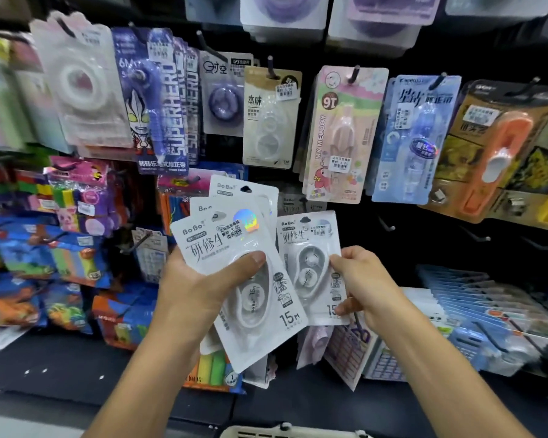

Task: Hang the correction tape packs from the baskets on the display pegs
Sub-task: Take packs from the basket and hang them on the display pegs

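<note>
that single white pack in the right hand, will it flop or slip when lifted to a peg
The single pack probably stays fairly stiff: it stands flat though the right hand pinches only one edge. It looks light, a small dispenser under a plastic blister. Its glossy surface may be slippery, so an edge pinch could let it swivel.
</note>
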